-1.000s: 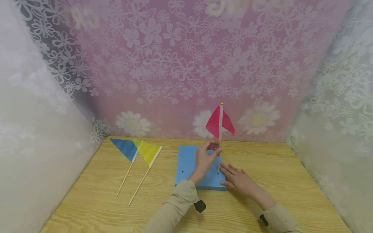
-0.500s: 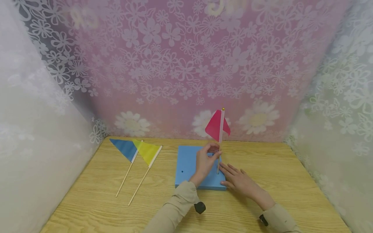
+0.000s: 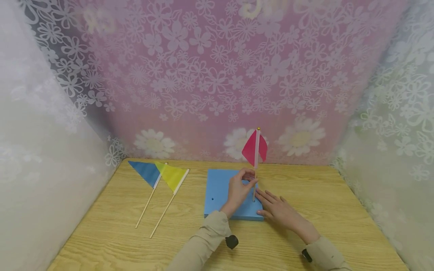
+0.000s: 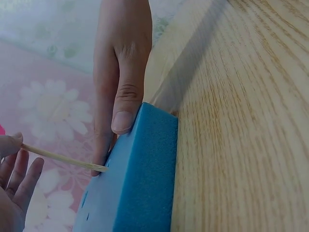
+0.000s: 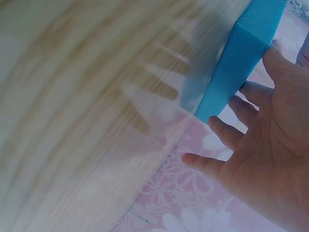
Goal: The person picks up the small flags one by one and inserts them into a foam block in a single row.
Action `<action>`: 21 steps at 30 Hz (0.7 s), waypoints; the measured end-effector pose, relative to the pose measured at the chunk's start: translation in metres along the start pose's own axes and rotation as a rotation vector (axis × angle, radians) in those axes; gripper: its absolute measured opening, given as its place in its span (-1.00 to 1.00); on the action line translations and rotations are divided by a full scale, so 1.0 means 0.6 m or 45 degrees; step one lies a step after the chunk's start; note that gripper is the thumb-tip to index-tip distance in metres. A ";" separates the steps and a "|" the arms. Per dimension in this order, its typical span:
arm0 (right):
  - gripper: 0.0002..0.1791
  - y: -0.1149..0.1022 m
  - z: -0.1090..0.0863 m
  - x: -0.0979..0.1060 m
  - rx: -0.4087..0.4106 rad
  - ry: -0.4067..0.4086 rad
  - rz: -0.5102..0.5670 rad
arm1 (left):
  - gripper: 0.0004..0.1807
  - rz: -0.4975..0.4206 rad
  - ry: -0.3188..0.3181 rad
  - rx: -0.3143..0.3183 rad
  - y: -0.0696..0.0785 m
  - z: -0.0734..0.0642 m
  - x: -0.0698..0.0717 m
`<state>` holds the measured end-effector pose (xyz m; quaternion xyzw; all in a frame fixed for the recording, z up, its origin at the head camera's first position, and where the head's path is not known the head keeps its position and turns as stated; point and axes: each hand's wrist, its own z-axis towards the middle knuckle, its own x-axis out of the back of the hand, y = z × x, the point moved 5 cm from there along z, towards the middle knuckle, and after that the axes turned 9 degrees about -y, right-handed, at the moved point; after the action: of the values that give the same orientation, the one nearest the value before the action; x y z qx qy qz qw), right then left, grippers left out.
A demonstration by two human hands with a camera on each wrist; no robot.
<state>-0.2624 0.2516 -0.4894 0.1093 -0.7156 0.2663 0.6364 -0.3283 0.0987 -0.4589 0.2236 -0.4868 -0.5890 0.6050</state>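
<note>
My left hand [image 3: 239,190] pinches the wooden stick of a red flag [image 3: 250,149] between thumb and fingers. The flag stands nearly upright, and its stick's lower end sits in a hole near the right edge of a blue foam block [image 3: 217,184]. In the left wrist view the stick [image 4: 63,157] meets the top of the block [image 4: 152,159]. My right hand [image 3: 280,211] lies with straight, spread fingers against the block's right edge. From the right wrist view, its thumb and fingertips touch the block's side [image 5: 236,63].
A blue flag [image 3: 145,173] and a yellow flag [image 3: 172,177] lie on the wooden table [image 3: 112,218] to the left, the yellow overlapping the blue. Another small hole [image 3: 212,199] shows at the block's left. Flower-patterned curtains [image 3: 217,82] stand behind and at both sides.
The red flag has come down slightly, its stick deeper in the hole, and its cloth has swung a little. My left hand has lowered slightly; my right hand has stayed put.
</note>
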 end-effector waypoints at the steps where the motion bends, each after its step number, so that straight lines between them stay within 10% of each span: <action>1: -0.27 0.000 0.000 0.000 0.003 0.004 -0.004 | -0.78 0.006 -0.003 0.003 0.000 0.001 0.000; 21: -0.25 0.004 0.002 -0.002 -0.026 -0.058 0.024 | -0.77 0.006 -0.050 0.076 -0.006 0.006 0.001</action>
<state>-0.2645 0.2524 -0.4910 0.1021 -0.7335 0.2623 0.6186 -0.3330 0.0984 -0.4602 0.2288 -0.5166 -0.5771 0.5897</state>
